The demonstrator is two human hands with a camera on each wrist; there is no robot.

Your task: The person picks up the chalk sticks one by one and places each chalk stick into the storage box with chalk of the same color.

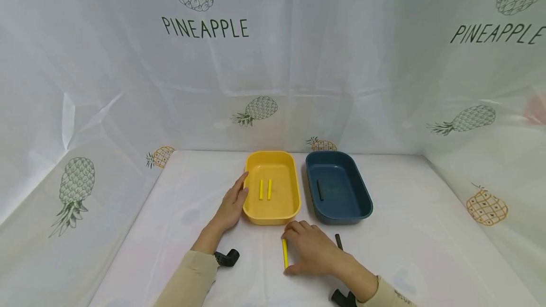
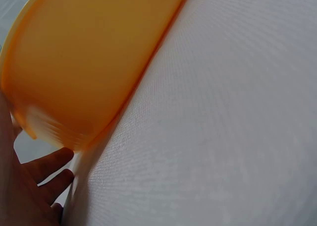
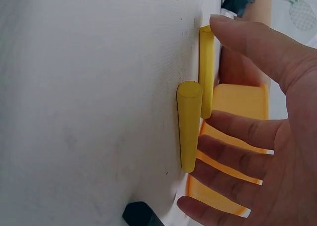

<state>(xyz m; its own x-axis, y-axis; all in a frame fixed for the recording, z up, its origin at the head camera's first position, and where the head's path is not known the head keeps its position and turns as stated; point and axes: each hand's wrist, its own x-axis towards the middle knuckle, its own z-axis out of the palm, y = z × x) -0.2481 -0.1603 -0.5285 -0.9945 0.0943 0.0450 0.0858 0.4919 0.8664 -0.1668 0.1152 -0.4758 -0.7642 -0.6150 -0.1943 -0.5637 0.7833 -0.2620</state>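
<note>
My left hand [image 1: 232, 206] rests against the left side of a yellow tray [image 1: 273, 220], its fingers fairly straight. In the left wrist view, those fingers touch the tray's orange-looking wall [image 2: 94, 57]. Just in front of the tray, my right hand [image 1: 313, 250] has its thumb and index finger at opposite ends of a yellow stick [image 1: 285, 254] lying on the table. A second yellow stick [image 3: 189, 127] appears beneath this hand in the right wrist view; the hand hides it from the head view. Two yellow sticks [image 1: 269, 189] lie inside the tray.
A dark blue tray [image 1: 345, 219] stands right of the yellow one, with a black stick [image 1: 320, 190] inside. Another black stick [image 1: 339, 241] lies on the table beside my right hand, partly hidden. White pineapple-printed sheeting [image 1: 273, 60] surrounds the table.
</note>
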